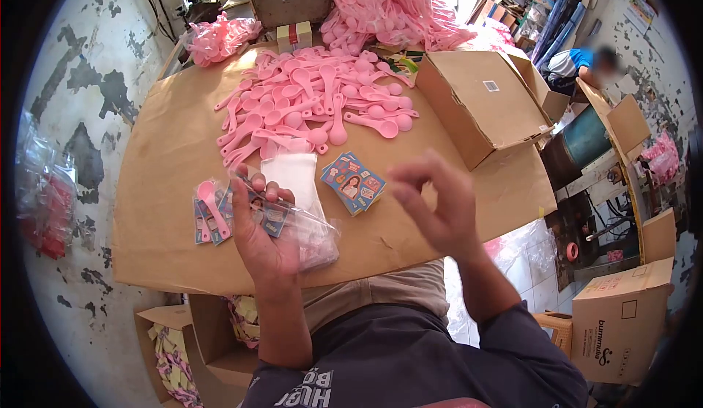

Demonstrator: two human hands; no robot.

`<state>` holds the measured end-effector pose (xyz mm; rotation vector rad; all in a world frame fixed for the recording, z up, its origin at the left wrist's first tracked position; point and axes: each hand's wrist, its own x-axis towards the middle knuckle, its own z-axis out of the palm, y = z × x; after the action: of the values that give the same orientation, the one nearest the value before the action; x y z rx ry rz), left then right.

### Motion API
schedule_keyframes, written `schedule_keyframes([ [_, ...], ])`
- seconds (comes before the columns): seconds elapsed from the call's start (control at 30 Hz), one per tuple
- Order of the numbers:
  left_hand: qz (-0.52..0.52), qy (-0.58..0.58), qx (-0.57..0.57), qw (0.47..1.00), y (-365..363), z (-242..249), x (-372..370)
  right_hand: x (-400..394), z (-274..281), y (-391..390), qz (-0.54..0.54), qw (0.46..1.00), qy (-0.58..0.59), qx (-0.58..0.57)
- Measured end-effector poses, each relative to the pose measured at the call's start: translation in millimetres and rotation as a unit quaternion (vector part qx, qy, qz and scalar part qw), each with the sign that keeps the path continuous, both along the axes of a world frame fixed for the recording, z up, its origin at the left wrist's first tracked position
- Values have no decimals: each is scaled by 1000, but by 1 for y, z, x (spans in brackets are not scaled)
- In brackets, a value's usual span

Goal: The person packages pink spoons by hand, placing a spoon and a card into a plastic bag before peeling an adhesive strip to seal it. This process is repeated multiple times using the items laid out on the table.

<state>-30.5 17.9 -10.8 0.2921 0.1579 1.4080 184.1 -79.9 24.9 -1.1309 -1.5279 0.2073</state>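
My left hand (267, 250) is closed round a clear plastic bag (311, 223) with a blue printed card (273, 218) in it. Over the table, just right of a stack of blue printed cards (353, 182), hovers my right hand (443, 206); its thumb and forefinger are apart, with nothing seen between them. A pink spoon (213, 206) lies on blue cards at the left, partly hidden by my left hand. White and clear bags (296, 170) lie flat beyond and under that hand. Many loose pink spoons (307, 100) form a heap farther back.
A cardboard box (480, 93) stands at the table's right, with large bags of pink items (395, 12) at the back. Open cartons (165, 316) are below the left edge. Another person (578, 67) sits at the far right; a carton (622, 320) stands at the lower right.
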Motion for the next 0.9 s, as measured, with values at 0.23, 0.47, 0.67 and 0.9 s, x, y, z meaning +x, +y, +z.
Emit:
schedule_keyframes([
  [0.23, 6, 51, 12, 999, -14, -4, -1, 48, -28, 91, -92, 959, -240, -121],
  [0.47, 34, 76, 12, 996, -21, -6, -10, 46, -66, 167, -87, 894, -422, -123],
  [0.67, 50, 78, 2, 996, -18, -8, -10, 46, -76, 166, -86, 923, -343, -150],
  [0.9, 23, 62, -3, 998, -13, -13, -7, 70, -59, 129, -63, 918, -340, -193],
])
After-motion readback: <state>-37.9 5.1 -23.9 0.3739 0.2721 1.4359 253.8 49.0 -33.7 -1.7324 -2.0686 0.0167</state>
